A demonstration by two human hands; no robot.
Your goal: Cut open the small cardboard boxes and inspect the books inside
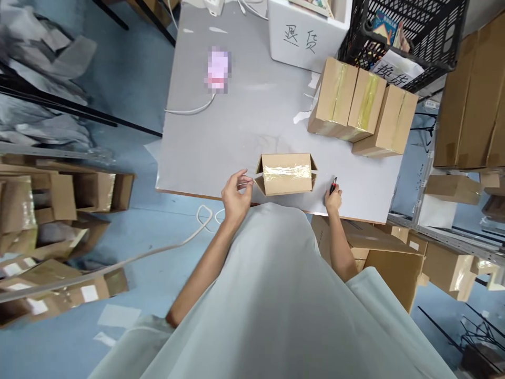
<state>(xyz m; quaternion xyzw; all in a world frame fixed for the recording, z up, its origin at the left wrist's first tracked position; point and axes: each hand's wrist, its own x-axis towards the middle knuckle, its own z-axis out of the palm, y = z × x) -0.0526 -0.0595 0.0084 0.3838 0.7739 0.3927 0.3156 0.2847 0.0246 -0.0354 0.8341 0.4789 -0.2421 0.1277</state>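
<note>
A small cardboard box (287, 184) lies near the table's front edge, with a strip of clear packing tape (287, 172) along its top. Its side ends stand slightly apart, and a bit of tape juts out at each end. At the box's left end, my left hand (238, 193) has its thumb and fingertips pinched together, apparently on the tape's loose end. To the right of the box, my right hand (333, 199) rests low over the table, wrapped around a red and black utility knife (333, 184) that points away from me. The knife does not touch the box.
Three taped cartons (365, 108) stand at the table's right, before a white foam bin (305, 39) and a black crate (410, 37). A blurred-out item with a cable (193, 111) lies at the left. An open carton (379, 258) sits below the table's right edge.
</note>
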